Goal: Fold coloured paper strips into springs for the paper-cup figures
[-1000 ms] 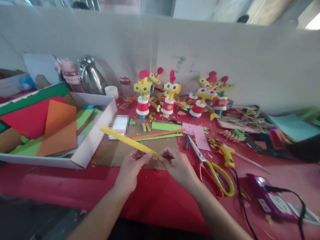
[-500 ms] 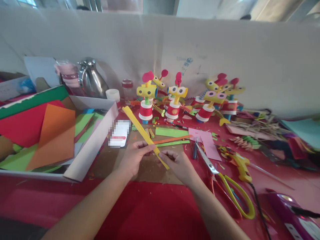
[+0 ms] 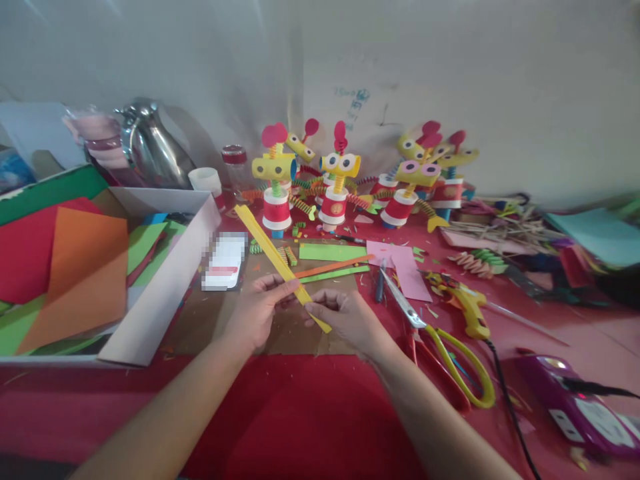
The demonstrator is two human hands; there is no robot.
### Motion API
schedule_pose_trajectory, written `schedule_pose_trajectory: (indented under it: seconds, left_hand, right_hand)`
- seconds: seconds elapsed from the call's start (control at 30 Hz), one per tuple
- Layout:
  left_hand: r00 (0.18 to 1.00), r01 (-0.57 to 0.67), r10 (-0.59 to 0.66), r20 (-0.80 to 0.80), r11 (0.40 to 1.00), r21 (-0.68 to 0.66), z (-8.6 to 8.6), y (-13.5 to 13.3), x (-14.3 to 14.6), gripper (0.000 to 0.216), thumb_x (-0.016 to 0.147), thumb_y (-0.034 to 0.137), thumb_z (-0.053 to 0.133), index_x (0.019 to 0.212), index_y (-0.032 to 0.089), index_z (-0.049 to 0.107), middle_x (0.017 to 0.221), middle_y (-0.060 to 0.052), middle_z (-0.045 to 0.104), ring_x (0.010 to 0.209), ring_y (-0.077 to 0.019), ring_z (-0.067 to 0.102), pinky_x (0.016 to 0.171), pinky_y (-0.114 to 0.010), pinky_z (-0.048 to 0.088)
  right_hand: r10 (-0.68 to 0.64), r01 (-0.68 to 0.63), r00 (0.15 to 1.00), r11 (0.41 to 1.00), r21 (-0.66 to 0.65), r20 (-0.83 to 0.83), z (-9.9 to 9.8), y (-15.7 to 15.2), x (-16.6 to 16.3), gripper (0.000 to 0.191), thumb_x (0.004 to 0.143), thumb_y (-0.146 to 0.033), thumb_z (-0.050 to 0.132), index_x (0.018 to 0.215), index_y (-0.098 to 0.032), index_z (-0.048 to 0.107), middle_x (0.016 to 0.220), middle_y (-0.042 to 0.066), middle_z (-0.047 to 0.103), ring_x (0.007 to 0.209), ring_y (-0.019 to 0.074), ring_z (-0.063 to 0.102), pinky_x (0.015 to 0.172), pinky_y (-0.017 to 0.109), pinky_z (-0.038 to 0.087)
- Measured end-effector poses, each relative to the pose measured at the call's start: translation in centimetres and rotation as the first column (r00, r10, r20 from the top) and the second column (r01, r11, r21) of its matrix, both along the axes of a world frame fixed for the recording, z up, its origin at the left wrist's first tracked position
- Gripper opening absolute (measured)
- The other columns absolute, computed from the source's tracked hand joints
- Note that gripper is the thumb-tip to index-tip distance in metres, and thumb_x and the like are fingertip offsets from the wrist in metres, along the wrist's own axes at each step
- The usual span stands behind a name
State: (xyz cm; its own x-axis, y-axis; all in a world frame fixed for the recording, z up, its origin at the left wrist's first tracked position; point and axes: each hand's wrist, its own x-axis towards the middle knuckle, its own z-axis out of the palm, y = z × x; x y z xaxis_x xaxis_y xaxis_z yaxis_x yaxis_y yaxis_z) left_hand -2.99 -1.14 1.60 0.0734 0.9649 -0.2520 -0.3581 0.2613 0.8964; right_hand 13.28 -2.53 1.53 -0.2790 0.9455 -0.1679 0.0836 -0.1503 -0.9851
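Observation:
Both hands pinch a long yellow paper strip [image 3: 270, 250] above a brown cardboard mat [image 3: 280, 333]. My left hand [image 3: 255, 310] grips it from the left, thumb and fingers closed on it. My right hand [image 3: 345, 320] pinches it near its lower end. The strip's far end points up and left, toward the paper-cup figures [image 3: 335, 193]. Green and orange paper strips [image 3: 330, 263] lie just beyond the hands.
A white box [image 3: 160, 293] of coloured paper sheets stands at the left. Yellow-handled scissors [image 3: 440, 347], a yellow glue gun [image 3: 465, 303] with its black cord and a purple power strip [image 3: 565, 400] lie at the right. A steel kettle [image 3: 150, 150] stands behind the box.
The yellow strip has swung from lying nearly flat and pointing left to pointing up and away. Both hands have kept hold of it. The view has shifted a little.

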Motion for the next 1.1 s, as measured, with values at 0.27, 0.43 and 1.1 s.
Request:
schedule_pose_trajectory:
  seconds: [0.27,0.43,1.1]
  left_hand:
    - [0.995,0.085,-0.085,-0.043,0.996,-0.002,-0.35,-0.2,0.25,0.022,0.061,0.02,0.082,0.078,0.014,0.069,0.073,-0.001,0.066,0.067,-0.0119,0.059,0.066,-0.026,0.047]
    - [1.0,0.0,0.0,-0.012,1.0,-0.006,-0.27,0.07,0.0,0.032,0.058,0.018,0.083,0.088,0.017,0.072,0.073,0.0,0.067,0.067,-0.01,0.059,0.064,-0.022,0.045]
    - [0.998,-0.016,0.016,0.065,1.0,0.001,-0.05,-0.12,0.54,0.023,0.057,0.017,0.083,0.077,0.015,0.07,0.074,-0.001,0.068,0.068,-0.0104,0.059,0.067,-0.024,0.044]
  right_hand:
    - [-0.036,0.037,0.999,0.999,0.02,-0.04,-0.51,0.09,-0.4,0.016,0.073,-0.034,0.066,0.073,-0.018,0.065,0.068,-0.001,0.067,0.063,0.0128,0.063,0.064,0.026,0.046]
    - [-0.009,0.008,1.0,1.0,0.024,0.016,-0.4,0.01,-0.32,0.015,0.074,-0.034,0.066,0.074,-0.019,0.066,0.068,-0.001,0.068,0.065,0.0138,0.064,0.067,0.026,0.046]
    - [-0.03,0.027,0.998,0.998,-0.05,-0.061,-0.06,-0.23,-0.26,0.022,0.072,-0.039,0.07,0.077,-0.017,0.069,0.07,0.001,0.07,0.065,0.0137,0.067,0.06,0.025,0.049]
